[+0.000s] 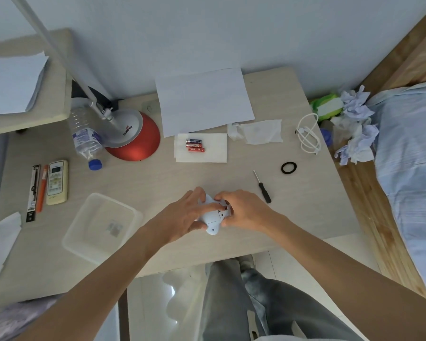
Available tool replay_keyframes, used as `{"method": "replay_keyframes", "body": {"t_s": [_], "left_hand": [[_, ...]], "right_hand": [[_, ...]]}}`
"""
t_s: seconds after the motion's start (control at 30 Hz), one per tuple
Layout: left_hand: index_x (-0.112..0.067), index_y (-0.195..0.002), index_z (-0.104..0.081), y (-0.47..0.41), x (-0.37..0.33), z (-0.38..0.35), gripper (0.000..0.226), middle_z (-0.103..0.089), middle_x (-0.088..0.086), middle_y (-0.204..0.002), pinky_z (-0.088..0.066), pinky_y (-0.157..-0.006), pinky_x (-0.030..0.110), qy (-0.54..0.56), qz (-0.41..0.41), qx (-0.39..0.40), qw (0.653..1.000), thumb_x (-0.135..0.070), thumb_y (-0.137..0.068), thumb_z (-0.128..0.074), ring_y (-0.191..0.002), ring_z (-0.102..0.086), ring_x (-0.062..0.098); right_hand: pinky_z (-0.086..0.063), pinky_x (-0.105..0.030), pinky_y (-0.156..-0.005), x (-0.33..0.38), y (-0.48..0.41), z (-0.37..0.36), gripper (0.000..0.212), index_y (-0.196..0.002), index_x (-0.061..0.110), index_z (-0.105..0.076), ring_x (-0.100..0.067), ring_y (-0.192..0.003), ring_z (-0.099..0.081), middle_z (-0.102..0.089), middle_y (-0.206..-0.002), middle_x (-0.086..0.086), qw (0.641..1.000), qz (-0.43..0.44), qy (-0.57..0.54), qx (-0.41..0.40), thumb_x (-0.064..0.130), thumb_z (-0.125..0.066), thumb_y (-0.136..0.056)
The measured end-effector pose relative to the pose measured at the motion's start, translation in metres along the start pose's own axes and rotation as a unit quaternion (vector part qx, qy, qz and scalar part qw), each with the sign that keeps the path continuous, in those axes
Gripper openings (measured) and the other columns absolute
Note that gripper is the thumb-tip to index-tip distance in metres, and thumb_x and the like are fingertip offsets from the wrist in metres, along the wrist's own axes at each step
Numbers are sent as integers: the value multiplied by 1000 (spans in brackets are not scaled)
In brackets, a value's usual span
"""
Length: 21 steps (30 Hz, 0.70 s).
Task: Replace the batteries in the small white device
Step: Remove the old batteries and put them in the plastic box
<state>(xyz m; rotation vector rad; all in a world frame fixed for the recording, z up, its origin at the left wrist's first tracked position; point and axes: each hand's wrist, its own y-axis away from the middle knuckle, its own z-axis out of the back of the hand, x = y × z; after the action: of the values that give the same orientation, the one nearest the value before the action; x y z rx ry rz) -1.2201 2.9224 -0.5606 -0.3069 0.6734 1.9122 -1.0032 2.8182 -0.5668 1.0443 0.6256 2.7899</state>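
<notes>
Device [210,219] is being gripped from both sides, low over the near middle of the counter [158,180]; whether it is touching the surface is hard to tell. Left fingers [212,206] are curling across its top while the thumb is tucking under its near edge, and right fingers [221,195] are pinching its right end, where something red is showing in an open recess. Left hand [182,212] and right hand [244,212] are meeting over it, forearms reaching in from the near edge. Just right of the right hand, a screwdriver [263,188] is lying flat, and a black ring [288,167] is lying beyond it. Farther back, three batteries [194,145] are resting side by side on a napkin [214,155], just in front of a paper [204,102]. Left of the hands, a clear container [101,227] is sitting near the edge, with a remote [57,182] beyond it. A red lamp [133,139] and a bottle [85,139] are occupying the back left, and a white cable [309,134] is coiling at the right edge.
</notes>
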Motion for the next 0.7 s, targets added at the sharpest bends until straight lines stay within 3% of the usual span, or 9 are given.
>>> {"method": "replay_keyframes", "body": {"t_s": [0.23,0.43,0.6,0.7], "left_hand": [[-51,-147,-43,-9,-3,1,72,-36,-1,-129,-60,-78,37,-22,11,24,999,-27,-92,-83,-111,-50,20],[-48,-147,-44,-6,-3,0,72,-38,1,-129,-60,-75,35,-20,7,15,1000,-26,-91,-85,-107,-52,19],[-50,-145,-44,0,-4,-3,72,-40,-1,-128,-59,-69,32,-6,-2,-13,1000,-24,-91,-84,-102,-53,17],[-55,-148,-40,5,-4,-8,75,-39,-3,-133,-60,-71,29,-1,0,-27,1000,-27,-93,-83,-108,-53,15]], "right_hand": [[-56,-33,-74,-3,0,-1,52,-122,29,-66,-15,-82,-68,-71,-92,12,1000,7,-6,10,34,-87,-75],[-46,-29,-63,-1,-2,-1,31,-94,31,-62,-8,-67,-60,-62,-72,12,1000,19,1,14,33,-85,-74],[-44,-28,-63,-1,-1,-1,31,-97,28,-65,-11,-69,-61,-62,-72,12,1000,24,0,11,33,-85,-75],[-46,-29,-64,0,-1,-1,33,-99,28,-65,-9,-69,-61,-63,-74,13,1000,26,-3,7,34,-86,-75]]}}
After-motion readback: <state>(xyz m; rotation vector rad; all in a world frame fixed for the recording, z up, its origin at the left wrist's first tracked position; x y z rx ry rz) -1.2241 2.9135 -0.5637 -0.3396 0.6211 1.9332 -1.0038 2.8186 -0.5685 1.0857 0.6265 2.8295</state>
